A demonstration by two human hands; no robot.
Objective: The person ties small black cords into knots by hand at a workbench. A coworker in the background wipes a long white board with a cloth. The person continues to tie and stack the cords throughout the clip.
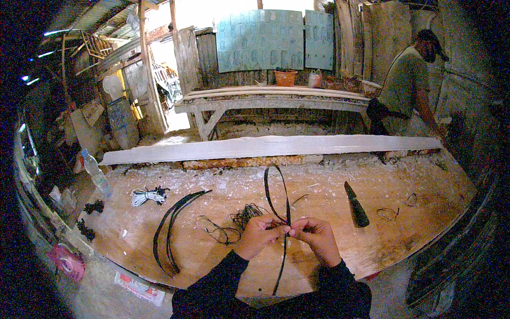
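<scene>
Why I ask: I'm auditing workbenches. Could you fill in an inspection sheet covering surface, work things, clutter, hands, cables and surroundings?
Surface: wooden table, whitened toward its far edge.
Work things: black strip, looped at its far end, its tail running toward the near edge.
Clutter: curved strips and a white-and-black cord bundle on the left; tangled dark cord by the left hand; dark tapered piece on the right.
Hands: left hand and right hand both pinch the black strip.
Cables: nothing seen.
Surroundings: another person at the far right; bench behind, bearing an orange pot; clear bottle by the table's left edge.
</scene>
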